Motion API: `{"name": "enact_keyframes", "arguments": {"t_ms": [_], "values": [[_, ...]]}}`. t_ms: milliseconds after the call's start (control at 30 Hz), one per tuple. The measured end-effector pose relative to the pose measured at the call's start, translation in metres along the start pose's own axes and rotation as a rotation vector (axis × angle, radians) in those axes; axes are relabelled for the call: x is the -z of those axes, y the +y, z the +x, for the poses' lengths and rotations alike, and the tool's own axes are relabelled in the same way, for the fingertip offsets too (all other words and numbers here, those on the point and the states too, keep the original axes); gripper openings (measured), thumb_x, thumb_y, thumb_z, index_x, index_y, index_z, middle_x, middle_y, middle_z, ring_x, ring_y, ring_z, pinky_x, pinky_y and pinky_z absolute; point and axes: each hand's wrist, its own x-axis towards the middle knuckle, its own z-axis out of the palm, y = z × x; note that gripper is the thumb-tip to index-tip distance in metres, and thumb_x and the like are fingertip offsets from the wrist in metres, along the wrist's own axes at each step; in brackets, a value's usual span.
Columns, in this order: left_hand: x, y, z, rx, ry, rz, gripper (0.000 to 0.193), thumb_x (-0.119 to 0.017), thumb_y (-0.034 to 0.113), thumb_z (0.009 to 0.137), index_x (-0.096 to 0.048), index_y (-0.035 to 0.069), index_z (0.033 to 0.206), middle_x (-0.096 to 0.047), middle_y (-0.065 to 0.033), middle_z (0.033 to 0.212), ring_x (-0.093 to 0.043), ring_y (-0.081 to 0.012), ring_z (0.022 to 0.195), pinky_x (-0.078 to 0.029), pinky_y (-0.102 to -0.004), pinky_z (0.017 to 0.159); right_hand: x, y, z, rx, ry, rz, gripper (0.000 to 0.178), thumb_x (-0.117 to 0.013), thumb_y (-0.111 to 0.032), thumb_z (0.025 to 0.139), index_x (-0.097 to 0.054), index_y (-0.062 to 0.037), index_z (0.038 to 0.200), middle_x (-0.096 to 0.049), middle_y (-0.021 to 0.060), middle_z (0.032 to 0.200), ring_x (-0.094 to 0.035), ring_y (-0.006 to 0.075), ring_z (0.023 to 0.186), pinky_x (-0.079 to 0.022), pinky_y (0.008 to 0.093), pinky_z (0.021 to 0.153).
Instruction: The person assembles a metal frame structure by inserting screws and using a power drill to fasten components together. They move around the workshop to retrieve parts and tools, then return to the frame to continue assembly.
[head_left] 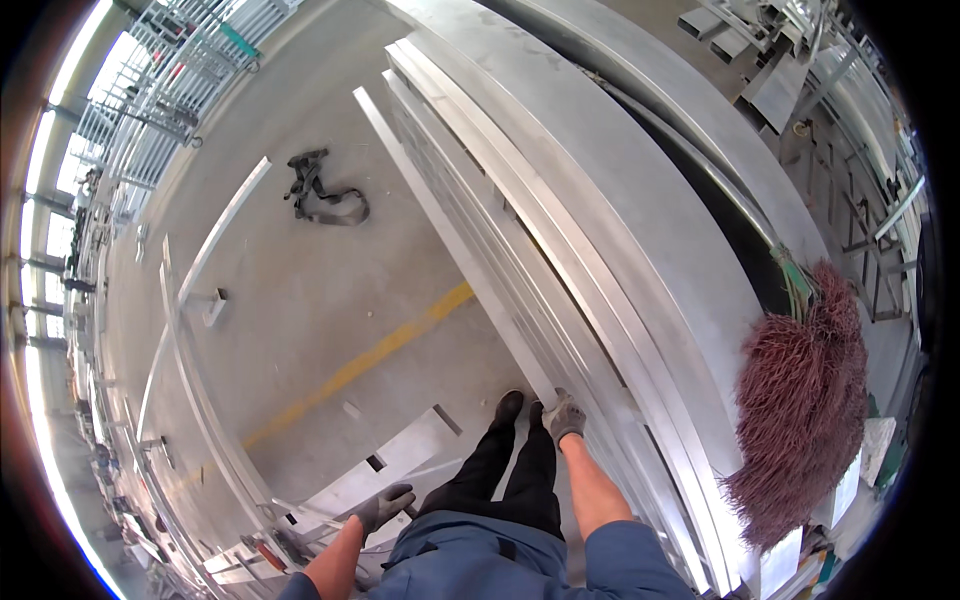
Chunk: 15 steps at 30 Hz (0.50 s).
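My right hand [566,416], in a grey work glove, is closed on the near end of a long metal bar [452,242]. This bar stretches away to the far left, along the outer side of a stack of long metal profiles [560,275]. My left hand [384,508], also gloved, is held low at my left side with its fingers stretched out. Nothing shows in it. Just beyond it lies a flat metal piece with rectangular cut-outs [400,452]; whether the fingers touch it I cannot tell.
A reddish-brown bristle broom [805,400] lies on wide metal panels [640,220] at my right. Black straps [325,192] lie on the floor ahead, beyond a yellow floor line [370,358]. Long thin metal bars [190,385] stand at the left, near metal racks [170,90].
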Motion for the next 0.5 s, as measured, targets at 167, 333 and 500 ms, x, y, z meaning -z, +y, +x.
{"name": "enact_keyframes", "arguments": {"t_ms": [167,333,500], "values": [[-0.024,0.041,-0.025,-0.07,0.109,0.142,0.076,-0.061,0.05,0.094,-0.044,-0.004,0.146,-0.062,-0.0204,0.129,-0.068,-0.0235,0.098,-0.052,-0.0366,0.09,0.041,-0.005,-0.014,0.41,0.373,-0.1,0.058,-0.07,-0.019,0.081,-0.055,-0.0067,0.136,-0.062,0.0191,0.122,-0.058,0.0371,0.116,-0.046,0.0481,0.098],[-0.045,0.034,-0.023,-0.075,0.234,0.054,0.072,-0.059,0.053,0.093,-0.051,0.003,0.143,-0.058,-0.0189,0.139,-0.057,-0.0288,0.126,-0.051,-0.0385,0.097,0.087,-0.041,-0.072,0.674,0.247,-0.09,0.047,-0.066,-0.023,0.083,-0.062,-0.0063,0.127,-0.065,0.0212,0.116,-0.061,0.0413,0.108,-0.049,0.0511,0.093],[-0.081,-0.016,-0.028,-0.146,0.391,-0.198,0.069,-0.061,0.049,0.093,-0.053,-0.003,0.139,-0.057,-0.0228,0.14,-0.053,-0.0314,0.133,-0.04,-0.0383,0.111,0.067,0.002,-0.081,0.463,-0.431,-0.28,0.045,-0.059,-0.035,0.086,-0.067,-0.0084,0.122,-0.068,0.0196,0.119,-0.061,0.0402,0.115,-0.049,0.0491,0.098]]}}
